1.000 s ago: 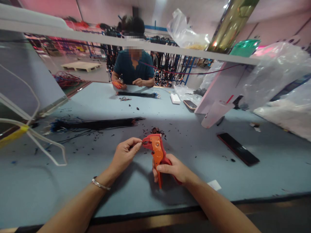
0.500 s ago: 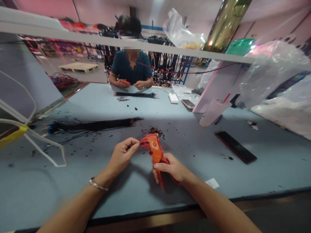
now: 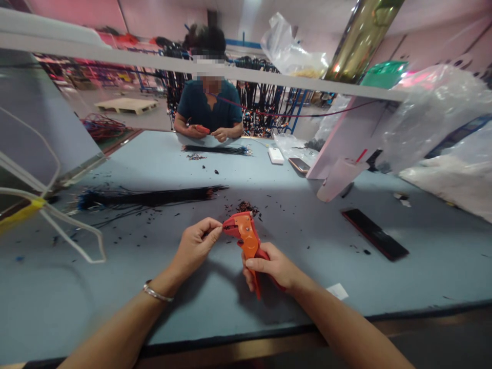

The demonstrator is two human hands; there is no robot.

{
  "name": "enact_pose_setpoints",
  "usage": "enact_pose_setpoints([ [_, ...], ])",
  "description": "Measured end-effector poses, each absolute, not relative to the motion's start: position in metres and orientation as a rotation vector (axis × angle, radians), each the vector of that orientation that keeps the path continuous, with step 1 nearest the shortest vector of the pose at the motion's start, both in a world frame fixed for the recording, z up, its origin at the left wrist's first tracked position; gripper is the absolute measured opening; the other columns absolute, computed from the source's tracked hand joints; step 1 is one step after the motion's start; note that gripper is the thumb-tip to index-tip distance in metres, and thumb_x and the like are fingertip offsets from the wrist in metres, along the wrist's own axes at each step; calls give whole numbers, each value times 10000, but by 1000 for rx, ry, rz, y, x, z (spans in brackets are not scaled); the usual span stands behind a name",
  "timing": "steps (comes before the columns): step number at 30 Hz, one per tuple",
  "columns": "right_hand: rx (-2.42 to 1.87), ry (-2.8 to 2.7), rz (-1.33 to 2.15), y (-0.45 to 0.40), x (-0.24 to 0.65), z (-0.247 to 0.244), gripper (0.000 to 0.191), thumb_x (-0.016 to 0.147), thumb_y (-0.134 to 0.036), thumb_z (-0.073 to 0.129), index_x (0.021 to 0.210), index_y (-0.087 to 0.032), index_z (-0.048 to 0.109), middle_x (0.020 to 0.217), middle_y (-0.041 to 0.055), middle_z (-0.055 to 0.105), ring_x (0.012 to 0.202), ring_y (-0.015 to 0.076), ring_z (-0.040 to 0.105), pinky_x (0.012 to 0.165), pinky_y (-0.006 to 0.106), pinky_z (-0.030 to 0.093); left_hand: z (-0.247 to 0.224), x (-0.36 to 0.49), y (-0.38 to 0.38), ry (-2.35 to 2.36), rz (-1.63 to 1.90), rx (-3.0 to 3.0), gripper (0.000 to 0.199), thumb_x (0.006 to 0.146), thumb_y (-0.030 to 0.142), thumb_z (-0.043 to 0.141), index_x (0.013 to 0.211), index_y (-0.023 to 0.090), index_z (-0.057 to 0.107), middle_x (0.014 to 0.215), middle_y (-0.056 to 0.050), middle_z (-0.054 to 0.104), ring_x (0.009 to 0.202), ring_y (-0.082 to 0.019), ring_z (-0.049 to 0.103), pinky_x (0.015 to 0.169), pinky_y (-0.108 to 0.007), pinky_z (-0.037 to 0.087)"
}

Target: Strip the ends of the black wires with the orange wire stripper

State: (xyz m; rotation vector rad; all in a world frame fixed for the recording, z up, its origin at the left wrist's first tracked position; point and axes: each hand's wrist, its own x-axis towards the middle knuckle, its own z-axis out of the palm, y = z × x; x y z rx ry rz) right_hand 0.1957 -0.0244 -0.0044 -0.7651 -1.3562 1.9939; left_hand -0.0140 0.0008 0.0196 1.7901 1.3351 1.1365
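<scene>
My right hand (image 3: 271, 264) is wrapped round the handles of a red and orange wire stripper (image 3: 248, 233), held above the table with its jaws pointing left. At those jaws, the thumb and forefinger of my left hand (image 3: 200, 243) are pinched together on what looks like the end of a thin wire; my fingers hide most of it. Behind the tool lies a small heap of dark insulation scraps (image 3: 246, 206). A bundle of black wires (image 3: 154, 197) stretches across the table beyond my left hand, with some strands loose along its near side.
A black phone (image 3: 374, 233) and a white paper piece (image 3: 337, 291) lie to the right. A white cup (image 3: 340, 179) leans by the shelf post. White bent rods (image 3: 73, 241) stick in from the left. Across the table a co-worker (image 3: 209, 107) holds a red tool beside another wire bundle (image 3: 217, 149).
The whole view has shifted very slightly. Both hands and the wire stripper keep nearly the same pose, the left fingertips still at the jaws.
</scene>
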Motion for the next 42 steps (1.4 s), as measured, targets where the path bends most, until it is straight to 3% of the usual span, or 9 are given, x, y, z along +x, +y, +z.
enact_pose_setpoints([
  [21,-882,-1369,1818,-34,176,-9,438,737,-558,696,724,-168,498,479,-31,550,356,106,506,322,187,411,20,-13,-5,1342,1243,1691,242,846,369,535,752,164,624,643,15,547,619,-132,459,576,-231,373],
  [27,-913,-1386,1774,-33,173,-11,466,746,-573,681,617,-177,473,394,-37,505,278,74,411,278,168,340,17,-15,-2,1351,1237,1685,242,842,379,542,762,166,624,646,15,545,625,-134,459,575,-232,369],
  [42,-843,-1336,1868,-29,177,-11,419,725,-517,726,725,-165,499,482,-31,557,366,101,509,336,182,416,11,-17,2,1393,1178,1734,255,857,389,533,782,166,632,663,16,565,630,-132,472,598,-235,380],
])
